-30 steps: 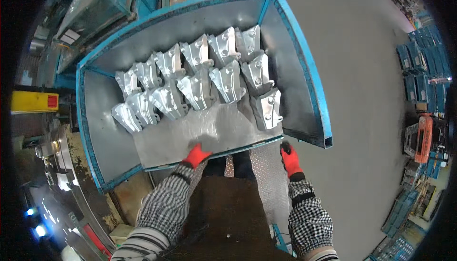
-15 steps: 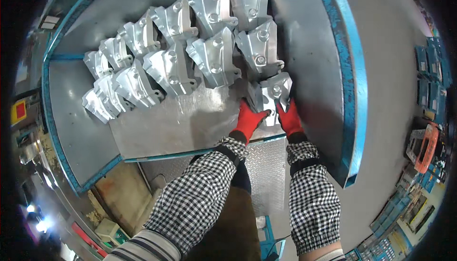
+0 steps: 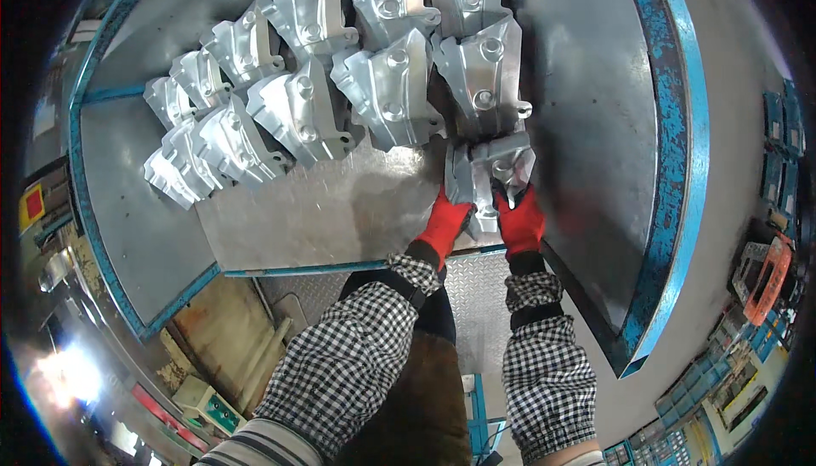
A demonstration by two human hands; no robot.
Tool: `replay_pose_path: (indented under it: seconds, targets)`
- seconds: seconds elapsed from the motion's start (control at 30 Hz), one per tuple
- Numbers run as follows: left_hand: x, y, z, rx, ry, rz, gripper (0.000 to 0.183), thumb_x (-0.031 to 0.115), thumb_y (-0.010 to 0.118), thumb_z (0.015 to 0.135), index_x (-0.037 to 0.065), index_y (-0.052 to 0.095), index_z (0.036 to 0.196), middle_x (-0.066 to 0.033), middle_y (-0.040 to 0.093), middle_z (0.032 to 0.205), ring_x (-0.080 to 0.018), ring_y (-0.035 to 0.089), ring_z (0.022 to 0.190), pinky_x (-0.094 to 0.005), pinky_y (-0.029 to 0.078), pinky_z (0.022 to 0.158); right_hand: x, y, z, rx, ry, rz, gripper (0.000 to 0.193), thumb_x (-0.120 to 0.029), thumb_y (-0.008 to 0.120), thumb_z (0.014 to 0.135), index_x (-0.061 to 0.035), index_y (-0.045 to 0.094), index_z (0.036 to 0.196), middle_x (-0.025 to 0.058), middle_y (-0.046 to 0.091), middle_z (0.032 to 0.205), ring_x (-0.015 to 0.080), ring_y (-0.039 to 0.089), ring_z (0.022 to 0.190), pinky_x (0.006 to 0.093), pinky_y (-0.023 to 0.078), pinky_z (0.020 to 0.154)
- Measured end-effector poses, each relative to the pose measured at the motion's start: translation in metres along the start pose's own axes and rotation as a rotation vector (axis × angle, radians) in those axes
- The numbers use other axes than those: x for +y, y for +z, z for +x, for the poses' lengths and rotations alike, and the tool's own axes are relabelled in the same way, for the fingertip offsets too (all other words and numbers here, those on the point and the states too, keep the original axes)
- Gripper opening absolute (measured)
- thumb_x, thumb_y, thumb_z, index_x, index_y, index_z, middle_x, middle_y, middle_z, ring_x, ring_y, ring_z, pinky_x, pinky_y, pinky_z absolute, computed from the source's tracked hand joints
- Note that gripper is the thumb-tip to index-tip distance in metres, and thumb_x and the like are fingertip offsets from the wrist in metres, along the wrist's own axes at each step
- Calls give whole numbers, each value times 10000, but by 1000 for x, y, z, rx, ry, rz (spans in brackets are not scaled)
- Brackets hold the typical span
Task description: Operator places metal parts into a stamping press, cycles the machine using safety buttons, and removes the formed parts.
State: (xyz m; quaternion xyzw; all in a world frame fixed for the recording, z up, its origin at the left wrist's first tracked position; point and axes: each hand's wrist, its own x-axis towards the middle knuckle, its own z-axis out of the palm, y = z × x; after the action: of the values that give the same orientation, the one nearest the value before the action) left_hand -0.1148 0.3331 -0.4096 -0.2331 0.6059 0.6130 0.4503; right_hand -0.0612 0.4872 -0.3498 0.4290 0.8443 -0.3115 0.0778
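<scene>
Between my two gloved hands is a stamped silver metal bracket (image 3: 508, 158), at the front right of a blue-edged metal bin (image 3: 289, 224). My left hand (image 3: 444, 223), in a red glove, grips the bracket's left flange near its lower end. On the opposite side my right hand (image 3: 520, 221), gloved alike, has its fingers closed on the lower right edge. The fingertips are partly hidden by the metal. Just behind stands a similar bracket (image 3: 486, 67), with another bracket (image 3: 389, 92) to its left.
Two rows of similar brackets (image 3: 297, 113) fill the bin's far and left parts. A high side wall (image 3: 586, 126) rises close to my right hand. The bin's blue front lip (image 3: 314, 270) runs below my wrists. Beneath it lies a metal tread plate (image 3: 476, 305).
The bracket in my hands has tipped, and its face now shows at another angle. My right hand has closed further round its edge. The view has shifted slightly.
</scene>
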Motion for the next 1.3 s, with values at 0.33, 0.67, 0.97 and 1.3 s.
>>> replay_pose_path:
  seconds: [0.33, 0.67, 0.97, 1.3]
  targets:
    - [-26, -38, -31, -53, 55, 106, 914, 26, 777, 799, 100, 339, 1597, -140, 622, 1393, -235, 617, 1221, -352, 496, 1017, 50, 45, -47, -195, 126, 181, 983, -370, 792, 878, -37, 227, 1610, 236, 478, 1538, 381, 550, 1348, 448, 453, 1101]
    - [-7, -23, -38, -80, 176, 482, 876, 231, 831, 823, 64, 389, 1559, -207, 688, 1276, -339, 678, 1159, -410, 532, 978, 133, 45, 17, -583, 432, 840, 753, -294, 799, 906, -70, 391, 1497, -11, 642, 903, 38, 454, 535, 215, 370, 461]
    - [25, -57, -126, 222, 322, 511, 700, 208, 811, 854, 45, 489, 1454, -192, 656, 1289, -356, 631, 1199, -431, 498, 1016, 36, 69, -23, -290, 243, 702, 917, -291, 953, 693, 54, 463, 1386, 183, 633, 1257, 264, 642, 1095, 367, 546, 857]
    - [-19, -65, -90, 293, 500, 856, 1121, 281, 841, 725, -67, 196, 1573, -366, 299, 1546, -525, 341, 1430, -522, 342, 1176, -43, 71, -65, -264, 87, 171, 1061, -603, 864, 685, 100, 448, 1363, 304, 545, 1348, 444, 565, 1232, 473, 470, 1042]
